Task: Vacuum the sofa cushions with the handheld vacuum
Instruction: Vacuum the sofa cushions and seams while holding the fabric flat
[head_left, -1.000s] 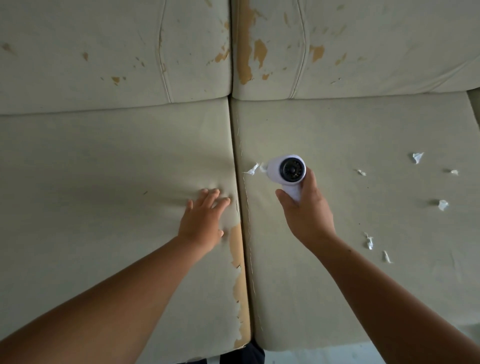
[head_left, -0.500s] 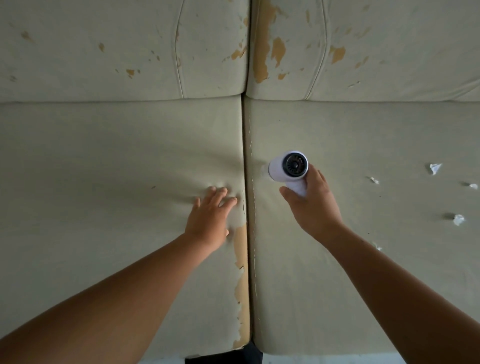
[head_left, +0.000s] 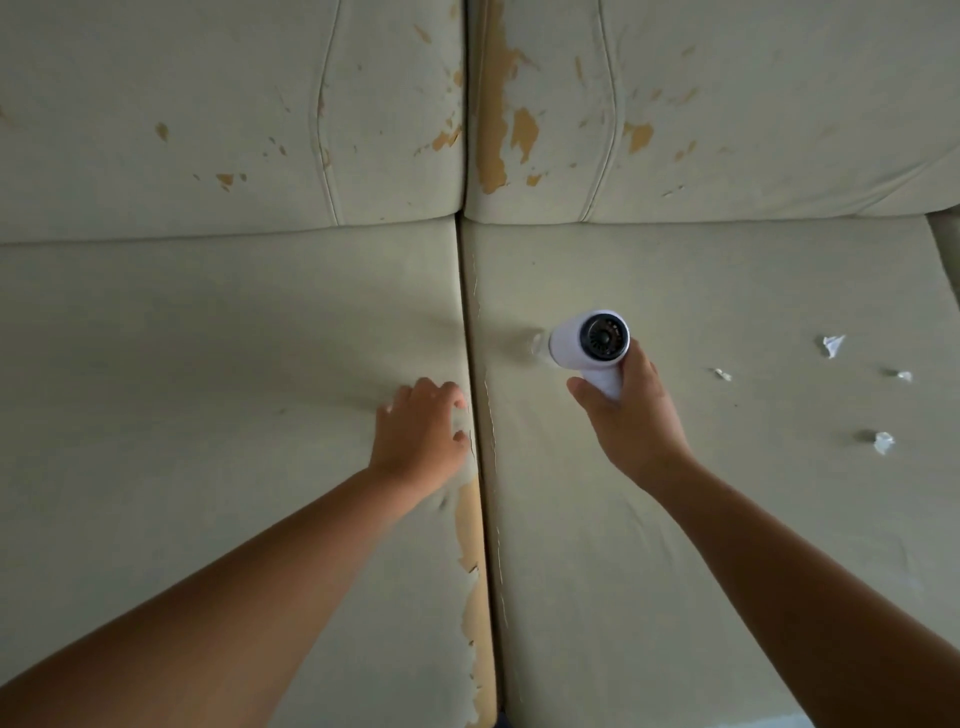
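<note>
Gone from beside the seam is the white scrap seen a second ago, as the handheld vacuum, gripped by its handle in the right hand, works the right seat cushion. Left hand rests flat and empty on the left seat cushion. Remaining paper scraps lie rightward; slow, low passes with the nozzle pointed at them would likely lift them best.

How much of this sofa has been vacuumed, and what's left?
The left seat cushion looks free of scraps. The right hand holds the handheld vacuum near the centre seam of the right seat cushion, while the left hand presses flat. Four paper scraps remain to its right.
</note>
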